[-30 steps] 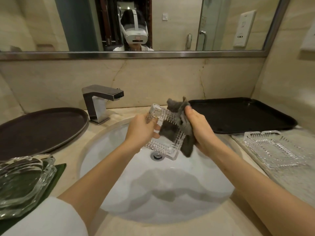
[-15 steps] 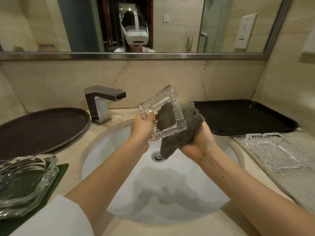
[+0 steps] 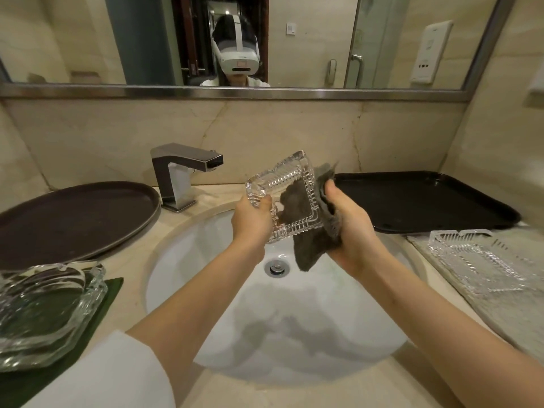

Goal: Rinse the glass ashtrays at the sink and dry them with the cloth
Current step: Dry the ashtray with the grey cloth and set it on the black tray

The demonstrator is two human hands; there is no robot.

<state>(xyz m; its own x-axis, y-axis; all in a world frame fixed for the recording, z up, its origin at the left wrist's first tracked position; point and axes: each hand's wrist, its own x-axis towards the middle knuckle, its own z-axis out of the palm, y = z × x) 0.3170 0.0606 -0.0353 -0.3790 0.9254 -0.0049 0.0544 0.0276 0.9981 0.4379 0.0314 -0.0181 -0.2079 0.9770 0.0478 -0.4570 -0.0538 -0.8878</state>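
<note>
Since the earlier frame the ashtray (image 3: 290, 201) has tipped further back, its hollow now facing the person, and the cloth (image 3: 316, 231) has slid round behind it. The left hand (image 3: 253, 220) holds the grip on the ashtray's near left corner, thumb curled over the ribbed rim and fingers wrapped beneath. The right hand (image 3: 351, 228) has its grip closed round the grey cloth, pressing it against the ashtray's right side and back, so the cloth shows dark through the glass; a loose tail hangs down below the hand. Both are held up over the white sink (image 3: 294, 319), above its drain (image 3: 276, 267). Behind and left stands the dark square tap (image 3: 184, 172). On the worktop (image 3: 141, 231) to the left lies a round dark tray (image 3: 73, 219), and nearer, more glass ashtrays (image 3: 44, 313) are stacked on a green mat (image 3: 113, 290). To the right sits a black rectangular tray (image 3: 424, 201), and in front of it another clear ashtray (image 3: 477, 263) rests on a pale towel (image 3: 506, 316). A mirror (image 3: 309, 39) runs along the wall above.
</note>
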